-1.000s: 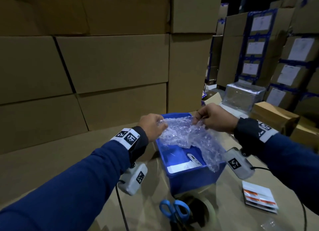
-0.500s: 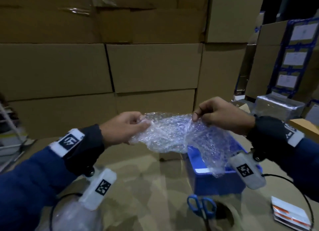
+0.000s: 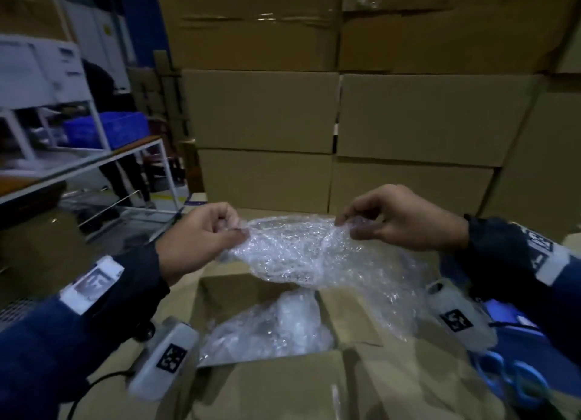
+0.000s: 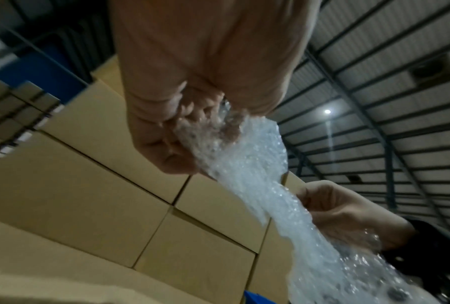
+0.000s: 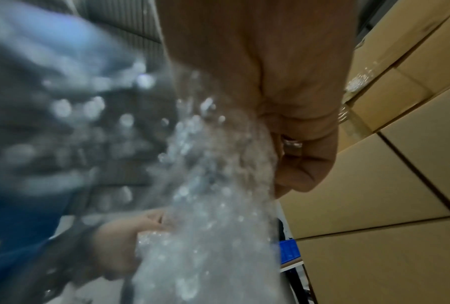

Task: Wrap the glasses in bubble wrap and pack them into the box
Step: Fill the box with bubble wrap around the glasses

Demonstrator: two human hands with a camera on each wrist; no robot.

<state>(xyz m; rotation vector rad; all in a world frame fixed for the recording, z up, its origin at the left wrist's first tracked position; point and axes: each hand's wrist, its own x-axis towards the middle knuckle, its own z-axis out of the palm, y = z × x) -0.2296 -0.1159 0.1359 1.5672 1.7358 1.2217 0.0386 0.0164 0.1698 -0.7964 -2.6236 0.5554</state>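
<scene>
I hold a crumpled sheet of clear bubble wrap (image 3: 301,250) stretched between both hands, above an open cardboard box (image 3: 264,385). My left hand (image 3: 201,237) pinches its left end, seen close in the left wrist view as the bubble wrap (image 4: 247,164) running from my left hand (image 4: 187,131) to my right hand (image 4: 343,214). My right hand (image 3: 399,221) pinches the right end; the right wrist view shows the bubble wrap (image 5: 213,185) beside my right hand (image 5: 283,115). Inside the box lies another bubble-wrapped bundle (image 3: 273,325). No bare glasses show.
A wall of stacked cardboard boxes (image 3: 345,111) stands right behind the open box. A blue bin (image 3: 515,328) and blue-handled scissors (image 3: 515,378) lie at the right. A white metal rack (image 3: 63,130) with a blue crate (image 3: 103,130) stands at the left.
Both hands have carried the bubble wrap leftward, from over the blue bin to over the open cardboard box. The view has swung left with them.
</scene>
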